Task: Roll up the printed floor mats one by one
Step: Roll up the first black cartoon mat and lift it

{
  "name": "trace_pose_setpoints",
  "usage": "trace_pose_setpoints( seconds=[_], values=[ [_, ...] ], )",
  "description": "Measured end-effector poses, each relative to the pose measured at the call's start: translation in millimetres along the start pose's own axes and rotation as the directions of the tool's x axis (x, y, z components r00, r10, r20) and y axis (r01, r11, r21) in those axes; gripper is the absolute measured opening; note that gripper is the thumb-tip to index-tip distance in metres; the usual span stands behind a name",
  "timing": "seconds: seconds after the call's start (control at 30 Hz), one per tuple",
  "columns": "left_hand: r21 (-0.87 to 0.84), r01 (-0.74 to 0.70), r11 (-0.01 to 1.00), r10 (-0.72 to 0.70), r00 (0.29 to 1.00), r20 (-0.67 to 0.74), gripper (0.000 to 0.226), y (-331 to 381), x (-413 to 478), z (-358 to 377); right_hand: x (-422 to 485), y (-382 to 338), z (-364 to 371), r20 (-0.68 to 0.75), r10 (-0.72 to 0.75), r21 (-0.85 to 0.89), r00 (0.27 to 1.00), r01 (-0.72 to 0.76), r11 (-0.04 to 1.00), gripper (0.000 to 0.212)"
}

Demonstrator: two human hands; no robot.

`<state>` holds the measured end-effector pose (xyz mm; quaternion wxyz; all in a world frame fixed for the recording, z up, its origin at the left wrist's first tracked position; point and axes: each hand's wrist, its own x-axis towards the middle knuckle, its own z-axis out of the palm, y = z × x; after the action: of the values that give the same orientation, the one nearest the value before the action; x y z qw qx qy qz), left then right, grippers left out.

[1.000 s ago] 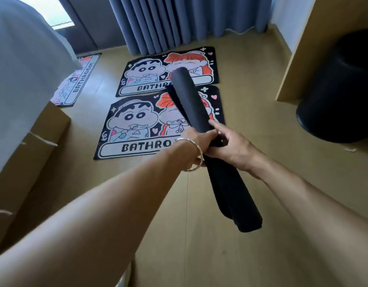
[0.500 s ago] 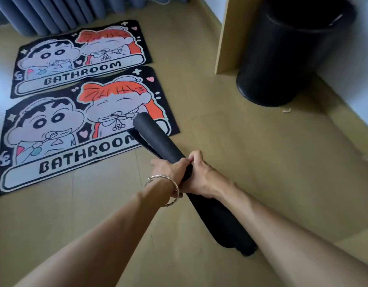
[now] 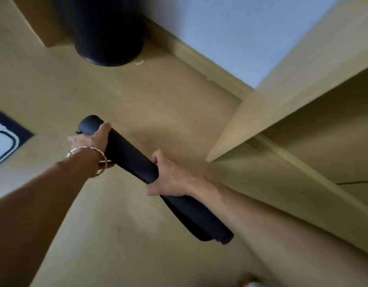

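- Two bare forearms reached in from the bottom edge, one from each side.
- The right hand (image 3: 172, 178) was clamped round the middle of one rolled mat (image 3: 129, 155), fingers curled over its top.
- That mat, a black tube, was held in the air above the floor, slanting from lower right up to the left. Its near end hung loose and slightly flattened.
- The left hand (image 3: 91, 140) gripped the far end of the roll, thumb laid over it. One thin metal bangle (image 3: 90, 149) circled that wrist.
- The yellowish wooden floor (image 3: 117, 235) ran under everything.
- At the left edge lay the corner of one flat printed mat (image 3: 7, 141), dark-bordered.
- A pale wooden furniture panel (image 3: 282, 96) stood on the right.
- One small white scrap (image 3: 140, 62) lay on the floor just beside one black round bin (image 3: 106, 27).
- Behind rose a pale blue wall (image 3: 241, 27) with a wooden skirting board.
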<state>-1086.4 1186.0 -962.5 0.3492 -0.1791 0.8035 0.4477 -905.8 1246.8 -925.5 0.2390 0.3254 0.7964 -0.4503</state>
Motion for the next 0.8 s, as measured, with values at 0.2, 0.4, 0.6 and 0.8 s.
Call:
trace_pose_setpoints(
  seconds=[0.2, 0.4, 0.6, 0.8],
  values=[
    [0.245, 0.012, 0.97, -0.052, 0.986, 0.157, 0.069, -48, -59, 67, -53, 88, 2, -0.108, 0.2, -0.088, 0.974, -0.21, 0.974, 0.05],
    [0.345, -0.016, 0.939, -0.118, 0.923, 0.365, 0.055, -100, -95, 88, -81, 156, 11, -0.135, 0.267, -0.292, 0.954, -0.296, 0.909, 0.054],
    [0.475, -0.152, 0.867, -0.131, 0.85, 0.51, 0.059, -120, -128, 126, -104, 204, -14, -0.271, 0.373, -0.387, 0.888, -0.455, 0.802, 0.056],
    [0.625, -0.45, 0.638, -0.029, 0.797, 0.603, 0.056, -119, -155, 168, -122, 249, -36, -0.401, 0.411, -0.332, 0.819, -0.548, 0.768, 0.055]
  ],
)
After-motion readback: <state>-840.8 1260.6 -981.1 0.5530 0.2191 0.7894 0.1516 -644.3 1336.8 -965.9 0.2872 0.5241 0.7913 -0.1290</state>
